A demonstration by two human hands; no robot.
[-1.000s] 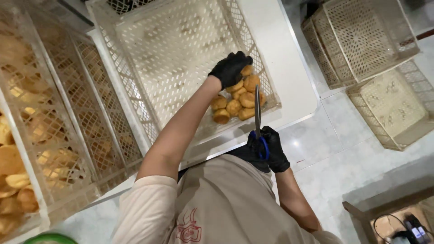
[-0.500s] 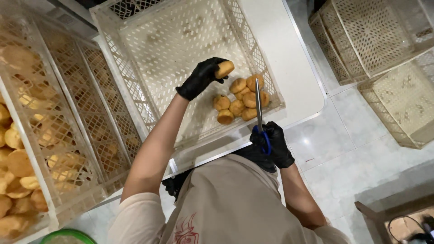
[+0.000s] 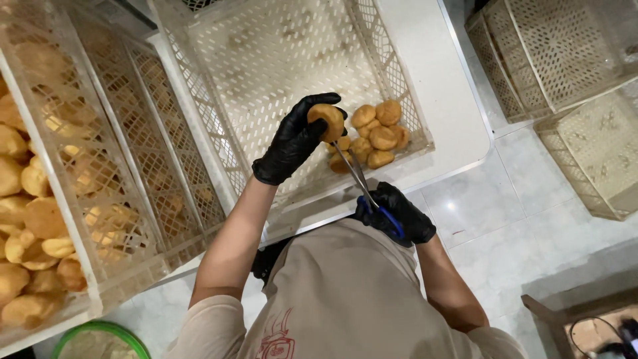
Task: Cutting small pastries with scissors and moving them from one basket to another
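Observation:
My left hand (image 3: 294,139), in a black glove, grips a round golden pastry puff (image 3: 326,121) above a pale slotted plastic crate (image 3: 252,80). My right hand (image 3: 397,214), also gloved in black, holds blue-handled scissors (image 3: 362,179) whose blades point up and touch the underside of that puff. A small pile of similar puffs (image 3: 375,135) lies in the crate's near right corner, just to the right of the held one.
The crate rests on a white table (image 3: 438,86). Stacked crates on the left (image 3: 86,159) hold many more puffs (image 3: 26,219). Empty crates (image 3: 571,60) stand on the tiled floor at right. A green rim (image 3: 100,336) shows at the bottom left.
My left hand picked a puff from the pile and carried it toward me. The scissors tilted left until their tips met the puff.

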